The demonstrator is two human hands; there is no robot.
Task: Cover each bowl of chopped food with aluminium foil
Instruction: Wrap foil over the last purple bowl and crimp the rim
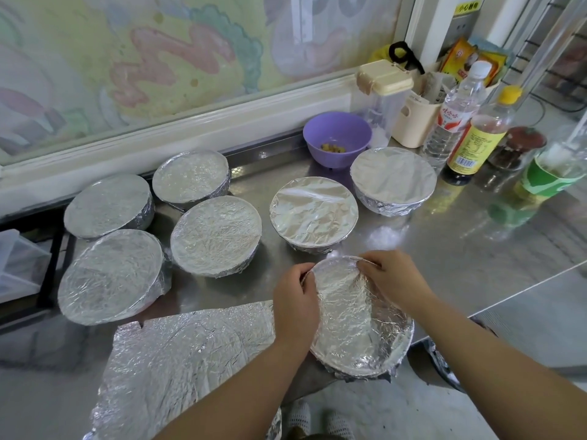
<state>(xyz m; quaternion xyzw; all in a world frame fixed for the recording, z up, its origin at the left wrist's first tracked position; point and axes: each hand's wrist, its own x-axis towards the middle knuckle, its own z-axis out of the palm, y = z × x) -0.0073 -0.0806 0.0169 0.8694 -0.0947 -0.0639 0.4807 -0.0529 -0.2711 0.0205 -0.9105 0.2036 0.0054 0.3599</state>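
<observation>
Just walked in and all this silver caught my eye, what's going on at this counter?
A person is wrapping bowls of food in aluminium foil. Their left hand and right hand are pinching the foil cover down around the rim of the nearest bowl, at the front edge of the counter. Six other covered bowls sit further back. A purple bowl with a few yellowish pieces is uncovered, and a spare foil sheet lies to the left.

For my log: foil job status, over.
Left hand, right hand pinching near bowl's foil at rim. Six bowls covered; purple bowl uncovered. Loose foil sheet at left.
</observation>
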